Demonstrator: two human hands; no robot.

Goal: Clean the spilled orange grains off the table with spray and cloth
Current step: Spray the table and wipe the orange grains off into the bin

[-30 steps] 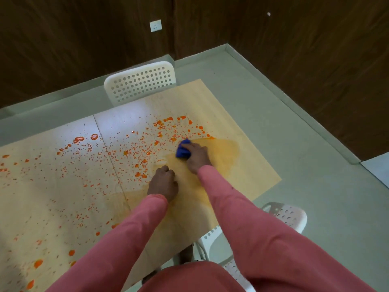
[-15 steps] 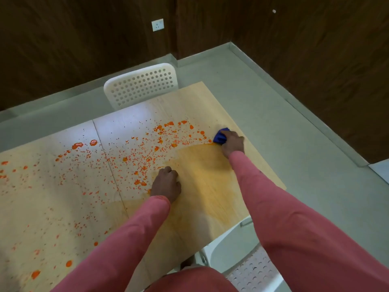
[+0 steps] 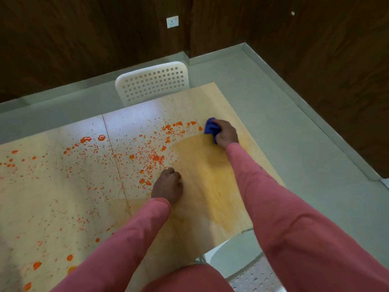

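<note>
1. The right hand (image 3: 226, 132) has its fingers bunched around one blue cloth (image 3: 210, 127), pressed to the counter (image 3: 200, 98) toward 1 o'clock, at the far edge of the wiped, orange-tinged patch; probably to take the nearest blobs next.
2. The left hand (image 3: 167, 186) rests knuckles-down near centre, fingers curled and holding nothing, likely as a brace while leaning.
3. The orange grains (image 3: 151, 157), too many to count, spread from centre toward 9 and 7 o'clock.
4. Two white perforated chairs: one at 12 o'clock (image 3: 152, 82), one at 5 o'clock (image 3: 250, 277). No spray bottle is visible.
</note>
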